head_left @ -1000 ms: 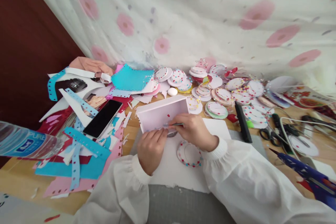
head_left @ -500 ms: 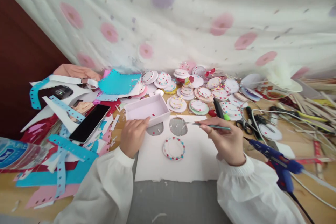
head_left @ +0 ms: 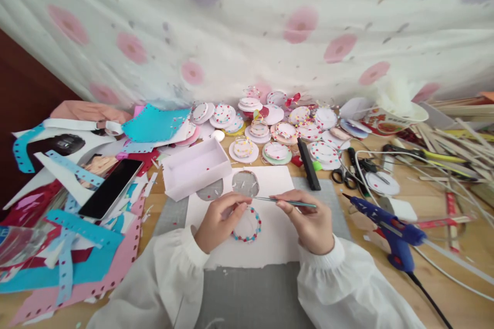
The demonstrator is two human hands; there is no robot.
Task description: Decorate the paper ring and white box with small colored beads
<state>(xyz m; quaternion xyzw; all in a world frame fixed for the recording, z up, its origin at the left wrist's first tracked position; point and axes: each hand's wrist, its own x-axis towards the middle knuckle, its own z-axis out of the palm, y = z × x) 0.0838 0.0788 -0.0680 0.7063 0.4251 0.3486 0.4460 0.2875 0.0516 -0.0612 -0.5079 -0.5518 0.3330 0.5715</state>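
Note:
My left hand (head_left: 218,219) rests on a white foam sheet (head_left: 278,241), its fingers curled on the edge of a white paper disc (head_left: 247,224) rimmed with coloured dots. My right hand (head_left: 309,218) pinches thin tweezers (head_left: 287,201) whose tip points left at the disc's upper edge, close to my left fingertips. The sheet has two round cut-out holes (head_left: 245,183) just beyond the disc. A shallow white box (head_left: 195,167) with a few coloured dots inside stands up and left of my left hand.
Several decorated discs (head_left: 278,131) are stacked at the back. A blue glue gun (head_left: 389,229), scissors (head_left: 347,172) and a black bar (head_left: 309,164) lie to the right. A phone (head_left: 110,187) and punched paper scraps (head_left: 77,236) cover the left. A grey mat (head_left: 250,293) lies under the sheet.
My left hand left the white box and came down onto the dotted disc. My right hand brought the tweezers from the box over to the disc. The view shifted right.

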